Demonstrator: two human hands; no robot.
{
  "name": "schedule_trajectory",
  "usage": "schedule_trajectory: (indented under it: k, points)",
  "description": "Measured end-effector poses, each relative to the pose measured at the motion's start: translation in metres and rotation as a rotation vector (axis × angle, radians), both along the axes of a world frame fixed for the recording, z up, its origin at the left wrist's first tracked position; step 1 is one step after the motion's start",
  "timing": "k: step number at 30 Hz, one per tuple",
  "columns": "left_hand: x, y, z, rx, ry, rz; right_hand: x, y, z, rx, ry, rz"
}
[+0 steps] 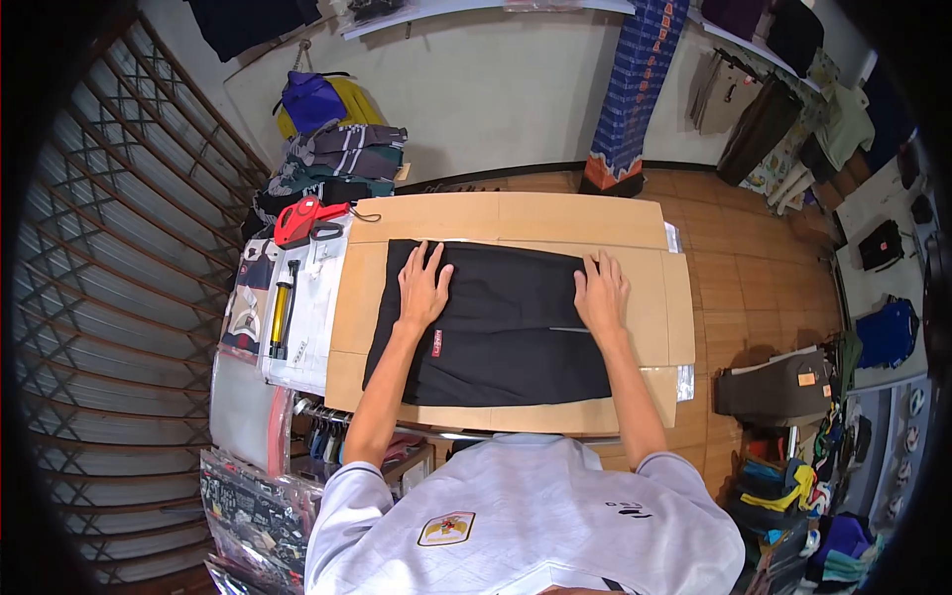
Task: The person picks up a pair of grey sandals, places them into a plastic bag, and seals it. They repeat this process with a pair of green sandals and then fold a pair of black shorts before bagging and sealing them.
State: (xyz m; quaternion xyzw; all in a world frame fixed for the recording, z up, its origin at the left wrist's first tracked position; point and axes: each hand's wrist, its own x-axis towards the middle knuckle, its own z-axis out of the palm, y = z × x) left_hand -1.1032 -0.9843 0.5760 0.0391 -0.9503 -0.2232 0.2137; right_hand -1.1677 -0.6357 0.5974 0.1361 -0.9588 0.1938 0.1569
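Observation:
A folded black garment (496,297), perhaps trousers, lies spread on a flattened cardboard sheet (585,223). On its left part shows a small red label (436,343), and a thin grey line runs near its right side. My left hand (424,288) rests flat on the cloth near the upper left corner, fingers apart. At the upper right corner my right hand (602,293) lies on the edge of the cloth with its fingers stretched out. Neither hand grips anything.
Left of the cardboard are a red price-label gun (302,220), a yellow and black hand pump (284,309) and plastic-wrapped garments (260,504). Stacked clothes (337,164) stand behind. A folding metal gate (119,297) lines the left side; more clothes (783,385) fill the right.

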Motion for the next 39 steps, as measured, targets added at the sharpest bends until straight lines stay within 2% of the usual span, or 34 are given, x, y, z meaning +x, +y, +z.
schedule_trajectory:
  k: [2,5,8,24,36,39]
  points:
    - [0.014,0.002,0.008,-0.054,-0.044,0.047,0.028,-0.006,0.015,0.06,-0.013,0.013]
    - [0.028,-0.004,0.003,-0.116,-0.189,0.165,0.046,-0.011,-0.004,0.091,-0.255,0.07]
    - [0.03,-0.008,0.002,-0.165,-0.182,0.19,0.042,-0.015,-0.015,0.107,-0.135,0.092]
    - [0.026,-0.001,-0.005,-0.186,-0.18,0.234,0.029,-0.01,-0.02,0.089,-0.113,0.092]
    - [0.03,-0.001,-0.002,-0.089,-0.18,0.196,0.027,-0.003,-0.02,0.041,-0.059,0.091]
    - [0.039,-0.02,0.006,0.178,-0.038,0.097,0.038,0.015,-0.002,-0.134,-0.056,0.003]
